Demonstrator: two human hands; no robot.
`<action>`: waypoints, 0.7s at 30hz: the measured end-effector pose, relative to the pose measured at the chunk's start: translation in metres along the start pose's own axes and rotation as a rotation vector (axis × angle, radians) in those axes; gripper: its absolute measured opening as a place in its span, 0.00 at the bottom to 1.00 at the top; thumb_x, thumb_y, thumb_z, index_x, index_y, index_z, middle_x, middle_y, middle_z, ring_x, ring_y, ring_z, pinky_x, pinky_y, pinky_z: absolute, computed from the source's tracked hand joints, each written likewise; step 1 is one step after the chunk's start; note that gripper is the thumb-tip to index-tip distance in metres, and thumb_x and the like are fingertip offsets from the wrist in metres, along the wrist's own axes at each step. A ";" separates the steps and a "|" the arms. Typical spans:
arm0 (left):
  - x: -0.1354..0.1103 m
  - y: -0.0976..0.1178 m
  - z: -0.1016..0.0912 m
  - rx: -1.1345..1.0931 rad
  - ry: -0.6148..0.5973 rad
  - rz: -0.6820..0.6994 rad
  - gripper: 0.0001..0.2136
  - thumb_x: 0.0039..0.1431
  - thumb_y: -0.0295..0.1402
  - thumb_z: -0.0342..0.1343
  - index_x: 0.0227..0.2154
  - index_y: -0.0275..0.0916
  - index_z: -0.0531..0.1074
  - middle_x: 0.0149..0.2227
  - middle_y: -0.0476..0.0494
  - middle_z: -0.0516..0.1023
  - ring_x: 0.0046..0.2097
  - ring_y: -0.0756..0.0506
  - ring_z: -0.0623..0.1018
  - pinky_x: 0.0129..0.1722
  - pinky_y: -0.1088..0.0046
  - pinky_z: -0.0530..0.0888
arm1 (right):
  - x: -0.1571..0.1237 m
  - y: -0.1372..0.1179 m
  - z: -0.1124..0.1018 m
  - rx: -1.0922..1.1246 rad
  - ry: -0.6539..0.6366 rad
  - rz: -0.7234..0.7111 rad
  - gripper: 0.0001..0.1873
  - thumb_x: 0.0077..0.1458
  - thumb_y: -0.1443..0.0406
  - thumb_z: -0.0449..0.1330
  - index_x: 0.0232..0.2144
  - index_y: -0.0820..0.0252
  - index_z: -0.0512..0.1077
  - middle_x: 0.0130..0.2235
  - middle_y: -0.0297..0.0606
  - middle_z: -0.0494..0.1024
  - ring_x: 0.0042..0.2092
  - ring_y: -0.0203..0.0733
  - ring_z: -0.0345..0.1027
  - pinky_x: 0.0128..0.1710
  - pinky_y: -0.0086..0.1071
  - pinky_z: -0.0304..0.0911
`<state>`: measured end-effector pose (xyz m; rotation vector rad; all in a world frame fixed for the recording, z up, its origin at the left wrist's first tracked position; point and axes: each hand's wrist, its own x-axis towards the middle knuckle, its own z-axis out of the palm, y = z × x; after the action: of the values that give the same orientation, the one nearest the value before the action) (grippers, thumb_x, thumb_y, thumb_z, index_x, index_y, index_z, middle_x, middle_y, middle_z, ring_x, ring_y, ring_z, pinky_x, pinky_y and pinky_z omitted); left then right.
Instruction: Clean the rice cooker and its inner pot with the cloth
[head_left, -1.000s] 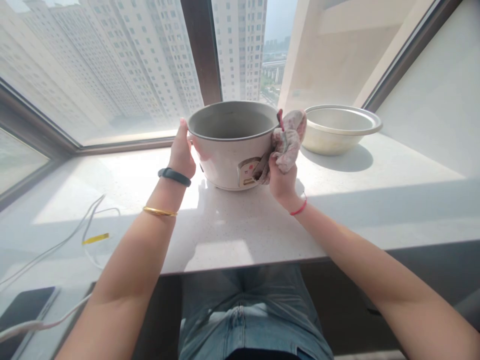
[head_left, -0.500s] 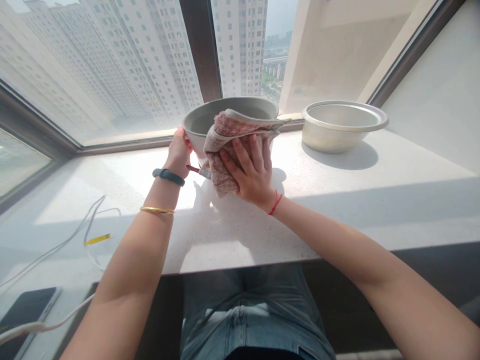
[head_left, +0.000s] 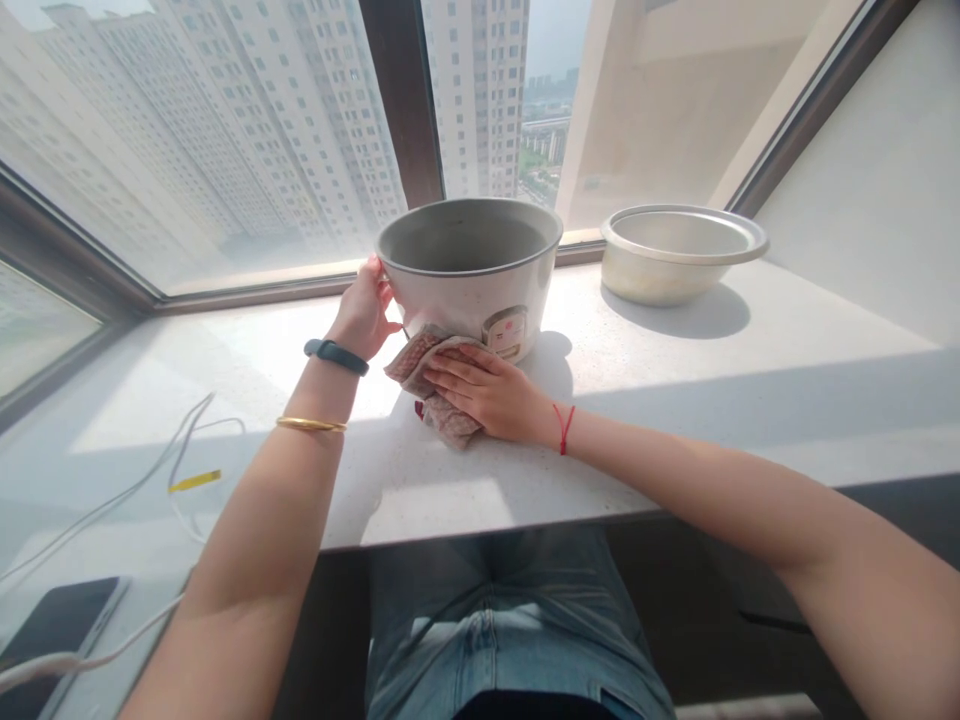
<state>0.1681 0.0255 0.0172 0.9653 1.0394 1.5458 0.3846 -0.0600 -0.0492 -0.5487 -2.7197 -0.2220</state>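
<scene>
A white rice cooker body (head_left: 450,297) with a grey inside and a small front panel stands upright on the sill, its lid off. My left hand (head_left: 365,310) grips its left side just below the rim, the fingers partly hidden behind it. With its fingers laid over a folded red-and-beige checked cloth (head_left: 442,405), my right hand (head_left: 487,390) presses the cloth against the lower front left of the cooker. Part of the cloth hangs down onto the sill. The front panel shows to the right of my right hand.
To the right, a metal inner pot (head_left: 664,280) with a wide rim sits near the window. On the left lie a thin cable (head_left: 142,480) with a yellow tag (head_left: 195,481) and a dark phone (head_left: 60,625). The white sill (head_left: 675,420) ends in front of my jeans.
My right hand and the cloth have moved down from the cooker's rim to its lower front, uncovering the rim and panel. My left hand stays at the cooker's left side.
</scene>
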 end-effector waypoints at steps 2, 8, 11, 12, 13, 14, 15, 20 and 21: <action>-0.003 0.003 0.000 0.046 -0.012 -0.014 0.14 0.65 0.46 0.54 0.32 0.42 0.69 0.39 0.43 0.74 0.50 0.37 0.75 0.46 0.55 0.76 | -0.019 0.008 -0.004 0.001 0.033 -0.020 0.26 0.69 0.70 0.46 0.66 0.57 0.65 0.70 0.38 0.60 0.73 0.41 0.47 0.75 0.46 0.42; -0.008 0.002 0.003 0.079 -0.047 0.034 0.13 0.65 0.48 0.52 0.34 0.44 0.68 0.46 0.42 0.75 0.57 0.34 0.71 0.48 0.48 0.76 | -0.077 0.047 0.006 -0.010 0.235 0.068 0.28 0.67 0.68 0.55 0.65 0.40 0.64 0.68 0.28 0.64 0.75 0.49 0.41 0.73 0.61 0.37; -0.006 -0.001 0.003 0.065 -0.030 0.058 0.15 0.63 0.51 0.55 0.34 0.44 0.68 0.46 0.42 0.74 0.58 0.33 0.71 0.48 0.48 0.77 | -0.086 0.053 0.012 0.169 0.399 0.260 0.32 0.66 0.65 0.56 0.69 0.41 0.58 0.74 0.31 0.49 0.75 0.53 0.33 0.72 0.59 0.45; -0.006 -0.002 0.003 0.065 -0.031 0.062 0.17 0.62 0.53 0.56 0.33 0.44 0.67 0.46 0.42 0.74 0.57 0.33 0.71 0.48 0.47 0.77 | -0.083 0.054 0.014 0.261 0.447 0.324 0.33 0.66 0.63 0.56 0.70 0.41 0.55 0.75 0.30 0.44 0.75 0.52 0.34 0.73 0.56 0.47; -0.005 -0.002 0.002 0.067 -0.035 0.066 0.18 0.61 0.54 0.56 0.33 0.44 0.67 0.45 0.42 0.74 0.57 0.33 0.71 0.47 0.47 0.77 | -0.077 0.054 0.016 0.354 0.505 0.383 0.35 0.66 0.61 0.56 0.71 0.42 0.52 0.75 0.30 0.42 0.75 0.50 0.36 0.73 0.53 0.48; -0.005 -0.002 0.001 0.071 -0.038 0.070 0.18 0.61 0.55 0.57 0.33 0.44 0.68 0.44 0.42 0.74 0.57 0.33 0.71 0.47 0.47 0.78 | -0.070 0.055 0.018 0.446 0.574 0.446 0.36 0.66 0.59 0.56 0.72 0.43 0.51 0.75 0.31 0.43 0.75 0.49 0.39 0.73 0.51 0.48; -0.004 -0.002 0.001 0.077 -0.041 0.073 0.18 0.60 0.55 0.57 0.33 0.44 0.68 0.44 0.42 0.74 0.56 0.33 0.72 0.47 0.48 0.78 | -0.060 0.059 0.019 0.537 0.659 0.527 0.36 0.65 0.57 0.56 0.71 0.45 0.52 0.74 0.33 0.48 0.74 0.48 0.43 0.73 0.49 0.49; -0.003 -0.002 -0.001 0.101 -0.043 0.077 0.20 0.60 0.57 0.56 0.33 0.44 0.68 0.42 0.42 0.75 0.55 0.33 0.73 0.46 0.49 0.78 | -0.019 0.098 0.022 1.086 1.070 1.032 0.23 0.60 0.56 0.59 0.55 0.55 0.69 0.59 0.41 0.76 0.60 0.48 0.71 0.63 0.49 0.66; -0.003 -0.003 -0.001 0.098 -0.035 0.077 0.19 0.60 0.57 0.56 0.33 0.45 0.69 0.43 0.42 0.75 0.55 0.33 0.73 0.46 0.49 0.78 | -0.015 0.105 0.022 1.180 1.097 1.060 0.21 0.58 0.58 0.60 0.53 0.55 0.70 0.55 0.41 0.78 0.57 0.47 0.73 0.59 0.48 0.70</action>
<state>0.1683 0.0230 0.0142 1.1079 1.0726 1.5468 0.4326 0.0357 -0.0667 -0.9376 -0.9336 0.9605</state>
